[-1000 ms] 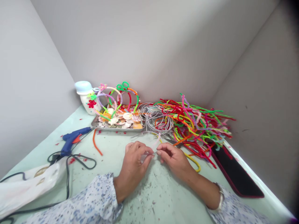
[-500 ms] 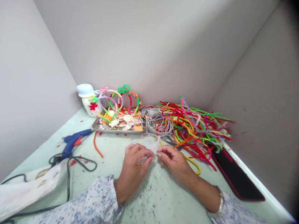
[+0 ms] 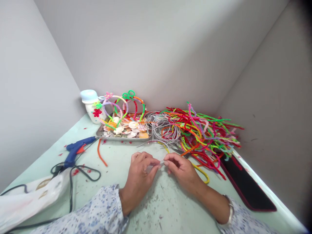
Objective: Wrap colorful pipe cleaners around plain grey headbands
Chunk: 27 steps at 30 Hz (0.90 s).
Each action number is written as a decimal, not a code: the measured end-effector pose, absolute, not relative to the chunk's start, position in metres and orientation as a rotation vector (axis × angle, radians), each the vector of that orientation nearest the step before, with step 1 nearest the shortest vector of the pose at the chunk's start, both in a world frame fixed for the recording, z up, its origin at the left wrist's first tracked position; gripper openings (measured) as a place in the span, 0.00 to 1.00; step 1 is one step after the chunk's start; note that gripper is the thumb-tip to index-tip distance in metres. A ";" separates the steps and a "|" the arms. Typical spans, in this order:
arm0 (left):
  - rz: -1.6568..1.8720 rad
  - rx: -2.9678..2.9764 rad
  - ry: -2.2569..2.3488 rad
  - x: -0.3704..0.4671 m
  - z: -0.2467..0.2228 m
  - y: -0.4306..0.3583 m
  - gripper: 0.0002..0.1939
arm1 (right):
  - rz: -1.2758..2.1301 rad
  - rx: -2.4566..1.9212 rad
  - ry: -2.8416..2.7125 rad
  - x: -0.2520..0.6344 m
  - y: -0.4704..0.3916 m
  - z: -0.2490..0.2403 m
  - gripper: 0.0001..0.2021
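Observation:
My left hand [image 3: 140, 171] and my right hand [image 3: 183, 171] meet above the middle of the table, fingertips almost touching. Both pinch thumb against forefinger on a thin pale-grey wire [image 3: 162, 163], of which only a short bit shows between the fingertips. Whether something else is pinched with it, I cannot make out. Just beyond the fingers lie loose grey wire ends that run toward a coil of grey wire [image 3: 167, 130]. Beside my right hand is a yellow pipe cleaner [image 3: 203, 172], curved on the table; dark-bladed scissors [image 3: 181, 151] lie partly covered behind that hand.
A metal tray [image 3: 124, 139] of seashells [image 3: 133, 125] stands at the back, with pipe-cleaner headbands [image 3: 143, 107] on it. A white jar [image 3: 94, 112] stands left. A tangled heap of pipe cleaners [image 3: 207, 130], a black pad [image 3: 251, 185], a blue glue gun [image 3: 75, 149] and its cord surround the hands.
A pale pink strip that rose beyond my fingertips no longer shows there. My right fingertips have shifted slightly toward the left hand; the view has tilted slightly.

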<state>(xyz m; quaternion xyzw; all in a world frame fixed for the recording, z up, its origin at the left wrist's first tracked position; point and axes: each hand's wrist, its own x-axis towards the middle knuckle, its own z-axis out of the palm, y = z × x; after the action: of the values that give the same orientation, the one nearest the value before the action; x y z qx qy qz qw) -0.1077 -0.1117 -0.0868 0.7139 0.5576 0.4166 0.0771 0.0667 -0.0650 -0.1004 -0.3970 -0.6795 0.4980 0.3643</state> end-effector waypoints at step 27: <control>1.114 2.090 1.622 -0.108 -0.083 -0.113 0.05 | 0.949 -1.019 -1.912 0.067 -0.066 -0.100 0.05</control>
<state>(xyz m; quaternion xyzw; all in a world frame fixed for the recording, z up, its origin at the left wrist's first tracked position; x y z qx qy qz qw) -0.1078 -0.1131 -0.0833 0.7215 0.5597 0.3845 0.1351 0.0666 -0.0657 -0.0999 -0.3988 -0.7481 0.3712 0.3787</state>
